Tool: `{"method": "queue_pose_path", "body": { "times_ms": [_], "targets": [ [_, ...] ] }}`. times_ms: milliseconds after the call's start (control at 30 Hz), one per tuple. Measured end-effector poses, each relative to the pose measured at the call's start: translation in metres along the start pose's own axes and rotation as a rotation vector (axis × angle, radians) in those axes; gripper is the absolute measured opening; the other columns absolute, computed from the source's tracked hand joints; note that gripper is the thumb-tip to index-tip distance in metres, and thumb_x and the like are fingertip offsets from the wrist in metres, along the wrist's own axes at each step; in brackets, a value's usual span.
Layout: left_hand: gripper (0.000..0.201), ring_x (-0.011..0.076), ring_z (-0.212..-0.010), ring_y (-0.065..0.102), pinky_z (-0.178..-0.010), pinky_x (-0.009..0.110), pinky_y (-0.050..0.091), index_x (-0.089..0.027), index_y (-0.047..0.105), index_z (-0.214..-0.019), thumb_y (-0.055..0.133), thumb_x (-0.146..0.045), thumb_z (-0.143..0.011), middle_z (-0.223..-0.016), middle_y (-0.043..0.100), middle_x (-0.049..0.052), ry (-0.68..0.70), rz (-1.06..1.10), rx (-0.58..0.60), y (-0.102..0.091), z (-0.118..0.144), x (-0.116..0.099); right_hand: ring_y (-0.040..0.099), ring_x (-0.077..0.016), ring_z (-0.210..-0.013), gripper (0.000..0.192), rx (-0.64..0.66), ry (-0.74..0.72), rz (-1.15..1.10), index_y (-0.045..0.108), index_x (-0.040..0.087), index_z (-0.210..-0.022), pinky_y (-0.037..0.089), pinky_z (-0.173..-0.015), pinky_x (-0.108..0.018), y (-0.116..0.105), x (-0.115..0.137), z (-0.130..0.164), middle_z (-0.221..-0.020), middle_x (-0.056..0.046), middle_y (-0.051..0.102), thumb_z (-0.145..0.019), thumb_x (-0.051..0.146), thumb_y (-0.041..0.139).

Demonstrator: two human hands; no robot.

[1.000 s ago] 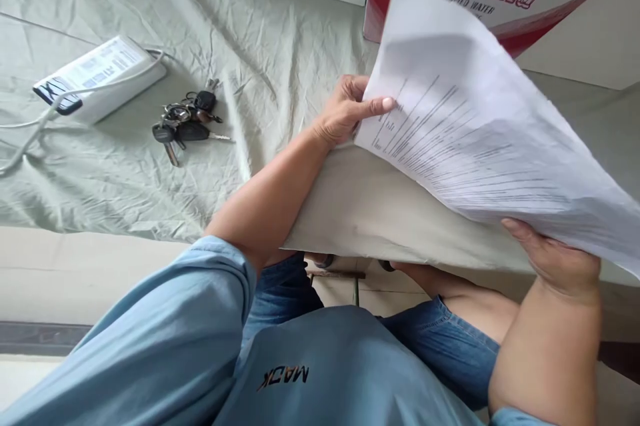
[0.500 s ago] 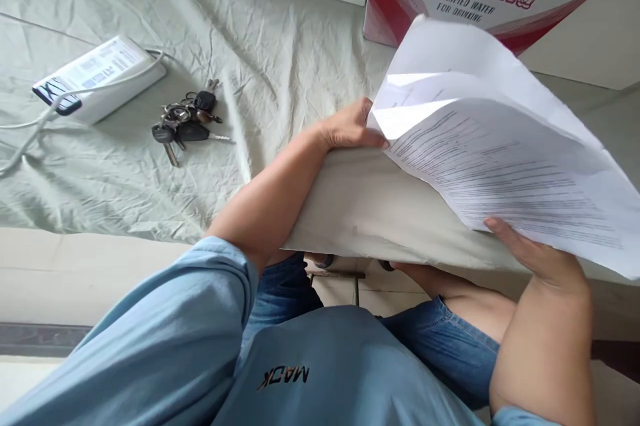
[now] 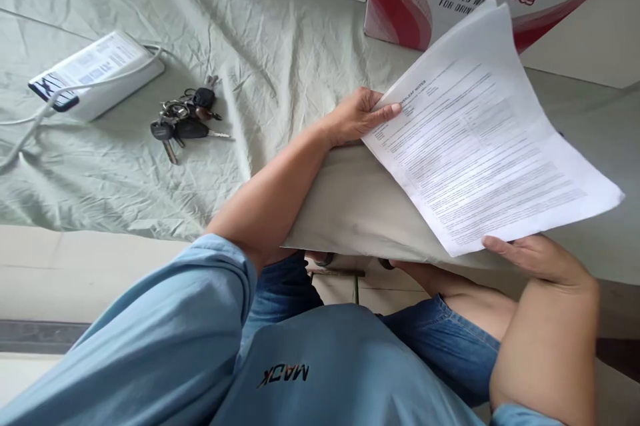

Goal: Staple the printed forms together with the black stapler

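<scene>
A stack of printed papers (image 3: 475, 153), headed "Overleaf Notes" on the top sheet, is held tilted above the cloth-covered table. My left hand (image 3: 361, 115) grips the stack's left edge, its thumb on the printed face and its fingers tucked behind. By the lower edge, my right hand (image 3: 543, 256) has its thumb at the front rim of the papers, the other fingers mostly hidden beneath them.
A bunch of keys (image 3: 187, 121) lies on the wrinkled pale-green cloth (image 3: 280, 66). Farther left sits a white power bank (image 3: 100, 76) with a grey cable (image 3: 30, 121). A red and white Wahaha carton (image 3: 400, 6) stands behind the papers.
The lifted, curled upper sheet has come down and the stack now lies flatter, its printed face showing. My left thumb has moved onto the front of the papers.
</scene>
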State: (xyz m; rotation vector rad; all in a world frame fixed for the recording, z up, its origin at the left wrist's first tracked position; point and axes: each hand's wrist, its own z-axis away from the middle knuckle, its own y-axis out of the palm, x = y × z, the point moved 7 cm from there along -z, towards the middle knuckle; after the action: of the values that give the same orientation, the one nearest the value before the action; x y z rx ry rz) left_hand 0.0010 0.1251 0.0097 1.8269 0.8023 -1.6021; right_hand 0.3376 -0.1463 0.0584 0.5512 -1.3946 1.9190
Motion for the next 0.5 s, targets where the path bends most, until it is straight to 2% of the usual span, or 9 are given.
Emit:
{"method": "queue_pose_path", "body": {
  "times_ms": [33, 67, 200, 267, 333, 400, 500],
  "targets": [
    [0.075, 0.0333, -0.102, 0.089, -0.102, 0.05, 0.076, -0.017, 0.085, -0.098, 0.094, -0.091, -0.091, -0.09, 0.083, 0.008, 0.002, -0.011, 0.009, 0.002, 0.0, -0.001, 0.084, -0.0421, -0.152, 0.063, -0.01, 0.045, -0.054, 0.093, 0.033, -0.126, 0.061, -0.14, -0.063, -0.003, -0.007, 0.0, -0.145, -0.012, 0.093, -0.084, 0.08, 0.099],
    [0.077, 0.0317, -0.099, 0.089, -0.099, 0.048, 0.076, -0.017, 0.086, -0.098, 0.093, -0.093, -0.091, -0.091, 0.084, 0.008, 0.006, -0.019, 0.028, 0.005, 0.0, -0.002, 0.082, -0.0427, -0.154, 0.067, -0.074, 0.066, -0.123, 0.092, 0.033, -0.126, 0.059, -0.141, -0.065, -0.009, -0.011, 0.0, -0.146, -0.013, 0.092, -0.081, 0.081, 0.101],
    [0.075, 0.0314, -0.099, 0.089, -0.094, 0.044, 0.076, -0.018, 0.088, -0.099, 0.097, -0.092, -0.087, -0.092, 0.087, 0.008, 0.018, 0.004, 0.07, 0.014, 0.002, -0.012, 0.07, -0.0485, -0.168, 0.099, -0.527, 0.009, -0.39, 0.088, 0.039, -0.138, 0.046, -0.148, -0.077, -0.039, -0.013, -0.002, -0.163, -0.011, 0.084, -0.053, 0.082, 0.114],
    [0.072, 0.0351, -0.106, 0.09, -0.096, 0.046, 0.076, -0.018, 0.089, -0.1, 0.105, -0.086, -0.082, -0.094, 0.088, 0.009, 0.013, 0.03, 0.071, 0.014, 0.004, -0.016, 0.062, -0.0513, -0.174, 0.109, -0.631, -0.053, -0.4, 0.086, 0.044, -0.142, 0.045, -0.146, -0.083, -0.046, -0.007, -0.001, -0.173, -0.01, 0.077, -0.045, 0.084, 0.116],
    [0.068, 0.039, -0.115, 0.09, -0.101, 0.05, 0.076, -0.018, 0.09, -0.103, 0.112, -0.077, -0.077, -0.099, 0.089, 0.01, 0.014, 0.055, 0.084, 0.014, 0.004, -0.019, 0.054, -0.0504, -0.181, 0.106, -0.625, -0.14, -0.336, 0.084, 0.048, -0.146, 0.048, -0.143, -0.085, -0.05, 0.003, 0.001, -0.181, -0.007, 0.07, -0.054, 0.095, 0.108],
    [0.066, 0.0415, -0.12, 0.09, -0.107, 0.055, 0.076, -0.018, 0.091, -0.106, 0.116, -0.069, -0.074, -0.104, 0.089, 0.011, 0.012, 0.071, 0.102, 0.013, 0.003, -0.017, 0.047, -0.0476, -0.186, 0.099, -0.559, -0.198, -0.252, 0.082, 0.05, -0.149, 0.048, -0.145, -0.083, -0.048, 0.01, 0.003, -0.186, -0.004, 0.064, -0.064, 0.098, 0.102],
    [0.066, 0.0428, -0.11, 0.091, -0.108, 0.062, 0.076, -0.014, 0.091, -0.102, 0.12, -0.061, -0.066, -0.103, 0.09, 0.013, -0.023, 0.04, 0.107, 0.011, 0.001, -0.01, 0.038, -0.0458, -0.191, 0.093, -0.494, -0.187, -0.082, 0.087, 0.043, -0.142, 0.035, -0.157, -0.073, -0.043, 0.009, 0.009, -0.187, -0.004, 0.063, -0.064, 0.089, 0.108]
  ]
}}
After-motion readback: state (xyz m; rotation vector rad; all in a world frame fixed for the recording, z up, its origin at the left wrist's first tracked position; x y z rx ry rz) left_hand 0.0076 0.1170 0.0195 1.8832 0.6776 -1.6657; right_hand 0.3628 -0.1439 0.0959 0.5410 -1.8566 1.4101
